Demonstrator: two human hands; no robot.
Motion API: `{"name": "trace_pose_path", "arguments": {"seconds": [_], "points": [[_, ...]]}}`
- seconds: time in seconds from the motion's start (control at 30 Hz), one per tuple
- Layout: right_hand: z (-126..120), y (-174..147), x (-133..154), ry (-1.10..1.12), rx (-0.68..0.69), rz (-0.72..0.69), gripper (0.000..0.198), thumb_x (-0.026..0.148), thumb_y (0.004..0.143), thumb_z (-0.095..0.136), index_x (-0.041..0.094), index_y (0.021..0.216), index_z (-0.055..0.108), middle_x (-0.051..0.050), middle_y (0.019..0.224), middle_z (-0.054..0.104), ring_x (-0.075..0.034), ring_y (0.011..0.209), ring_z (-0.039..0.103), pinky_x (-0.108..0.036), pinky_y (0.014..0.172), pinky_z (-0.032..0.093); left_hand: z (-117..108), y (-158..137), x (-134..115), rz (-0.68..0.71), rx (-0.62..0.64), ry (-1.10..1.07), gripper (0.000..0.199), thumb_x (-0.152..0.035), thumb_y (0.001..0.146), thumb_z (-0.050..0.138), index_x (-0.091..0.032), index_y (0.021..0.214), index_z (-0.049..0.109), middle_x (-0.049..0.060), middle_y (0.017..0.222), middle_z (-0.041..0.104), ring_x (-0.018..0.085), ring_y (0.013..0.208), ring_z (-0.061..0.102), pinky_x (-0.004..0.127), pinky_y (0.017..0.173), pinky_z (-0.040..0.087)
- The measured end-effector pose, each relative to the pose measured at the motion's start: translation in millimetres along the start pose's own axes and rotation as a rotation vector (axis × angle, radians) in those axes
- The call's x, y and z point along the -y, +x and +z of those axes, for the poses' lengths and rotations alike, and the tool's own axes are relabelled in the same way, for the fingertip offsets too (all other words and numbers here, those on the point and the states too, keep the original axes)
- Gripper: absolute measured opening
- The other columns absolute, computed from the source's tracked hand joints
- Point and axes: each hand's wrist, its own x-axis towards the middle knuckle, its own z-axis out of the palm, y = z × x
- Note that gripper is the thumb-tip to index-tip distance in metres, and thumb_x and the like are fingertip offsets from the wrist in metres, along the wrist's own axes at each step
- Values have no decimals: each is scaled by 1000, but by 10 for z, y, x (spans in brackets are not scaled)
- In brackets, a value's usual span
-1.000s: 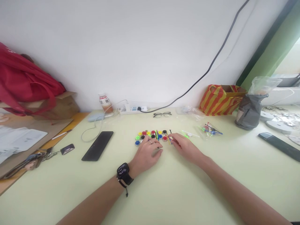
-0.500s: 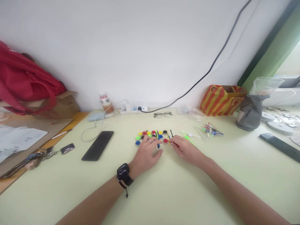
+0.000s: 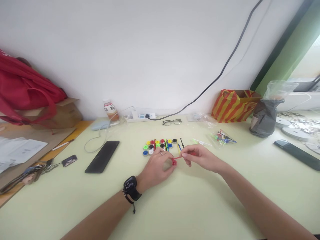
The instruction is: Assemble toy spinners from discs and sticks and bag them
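My left hand [image 3: 158, 166] rests low on the table with thumb and fingers curled round a small red disc [image 3: 174, 163]. Pinched in my right hand [image 3: 198, 157] is a thin red plastic stick [image 3: 177, 157], whose left end reaches the disc. Whether the two parts are joined cannot be seen. Just beyond the hands lie several small round discs in rows, among them a blue disc [image 3: 145, 153], a white disc [image 3: 151, 151] and a black disc [image 3: 174, 141]. Beside them are thin sticks, including a black stick [image 3: 182, 142] and a yellow stick [image 3: 178, 147].
A clear bag of coloured parts [image 3: 223, 137] and a white stick [image 3: 201, 142] lie to the right. Left of the hands is a black phone [image 3: 102, 156]. Eyeglasses [image 3: 172, 122], a power strip [image 3: 140, 117] and a bottle [image 3: 110, 110] stand along the wall.
The red disc has come toward me from the row's right end and is now at my left fingers. My right hand has shifted slightly, and the red stick now shows in it.
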Motion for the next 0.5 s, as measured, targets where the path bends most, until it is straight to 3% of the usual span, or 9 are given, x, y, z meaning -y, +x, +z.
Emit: {"name": "trace_pose_path", "arguments": {"seconds": [0.2,0.33,0.43,0.5], "points": [[-59,-8,-13,260,-113,71,31,44,84,83,19,101,77,-3,80,72,-18,77,69,-37,80,58,11,8,-10,-59,-20,-219,14,-17,89,67,-23,101,68,2,95,72,19,88,64,37,83,55],[-25,22,-48,355,-227,37,33,51,90,76,19,93,71,-5,85,72,-18,78,69,-37,80,59,33,47,-33,-201,-4,-546,15,-29,92,70,-20,104,71,5,91,73,17,77,66,32,72,59],[40,45,-69,394,-373,47,40,59,95,66,19,91,65,-10,101,75,-20,89,72,-40,91,59,65,56,-34,-325,41,-755,23,-33,88,77,-17,103,71,6,91,74,17,80,70,32,77,61],[85,54,-71,414,-385,54,39,59,95,66,20,92,61,-9,104,74,-19,88,72,-40,93,58,85,53,-20,-367,53,-814,25,-34,86,80,-16,102,72,7,94,74,17,82,71,31,79,61]]}}
